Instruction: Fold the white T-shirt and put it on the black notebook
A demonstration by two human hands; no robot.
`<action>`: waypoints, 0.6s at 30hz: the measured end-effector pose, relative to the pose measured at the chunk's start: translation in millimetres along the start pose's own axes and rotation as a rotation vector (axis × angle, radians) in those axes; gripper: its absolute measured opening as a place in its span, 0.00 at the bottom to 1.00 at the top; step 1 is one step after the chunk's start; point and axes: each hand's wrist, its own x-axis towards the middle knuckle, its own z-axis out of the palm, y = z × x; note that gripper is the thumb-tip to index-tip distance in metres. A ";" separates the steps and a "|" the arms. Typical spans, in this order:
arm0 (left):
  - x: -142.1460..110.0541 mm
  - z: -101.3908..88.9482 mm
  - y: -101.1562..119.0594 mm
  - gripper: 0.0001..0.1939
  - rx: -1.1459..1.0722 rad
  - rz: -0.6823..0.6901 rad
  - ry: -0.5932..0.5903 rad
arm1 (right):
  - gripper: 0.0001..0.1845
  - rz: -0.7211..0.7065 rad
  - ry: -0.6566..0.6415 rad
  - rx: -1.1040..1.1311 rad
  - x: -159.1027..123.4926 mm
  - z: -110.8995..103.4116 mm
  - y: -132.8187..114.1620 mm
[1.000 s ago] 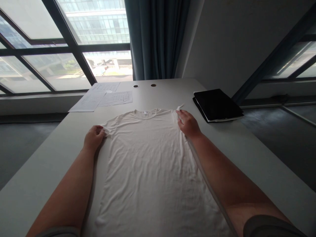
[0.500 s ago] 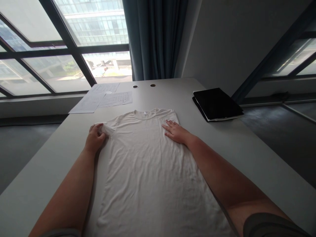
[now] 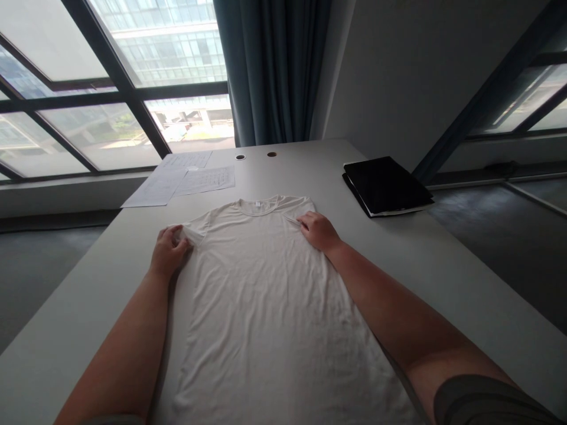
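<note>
A white T-shirt point(image 3: 261, 295) lies flat on the grey table point(image 3: 443, 265), neck away from me. My left hand point(image 3: 167, 251) is closed on the shirt's left sleeve, which is bunched at the table's left side. My right hand point(image 3: 319, 230) rests on the shirt's right shoulder with its fingers curled, pinching a small fold of the fabric where the right sleeve is folded in.
A black folder point(image 3: 383, 184) lies at the table's right, beyond the shirt. Printed paper sheets point(image 3: 181, 177) sit at the far left corner. Two round cable holes point(image 3: 256, 156) are near the far edge. Windows and a dark curtain point(image 3: 274, 65) stand behind.
My right hand folded the right sleeve inward onto the shirt, lay flat on it, then curled its fingers into a pinch. My left hand stayed on the left sleeve.
</note>
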 end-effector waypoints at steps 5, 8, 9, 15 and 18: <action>1.2 3.4 -7.6 0.25 -0.019 0.012 0.015 | 0.18 -0.111 0.010 0.078 -2.8 -0.5 -4.9; 1.6 3.8 -9.0 0.24 -0.009 0.008 0.013 | 0.17 -0.174 -0.102 0.094 -2.9 1.6 -6.6; 1.6 3.8 -9.2 0.24 -0.006 0.007 0.012 | 0.18 -0.172 -0.101 0.098 -2.5 2.4 -6.1; 2.1 4.7 -7.5 0.25 0.015 0.005 -0.017 | 0.26 0.064 -0.116 0.029 -0.4 9.6 4.5; 1.8 6.6 -5.7 0.24 0.056 -0.045 -0.006 | 0.29 0.221 -0.171 -0.009 -0.6 15.2 10.6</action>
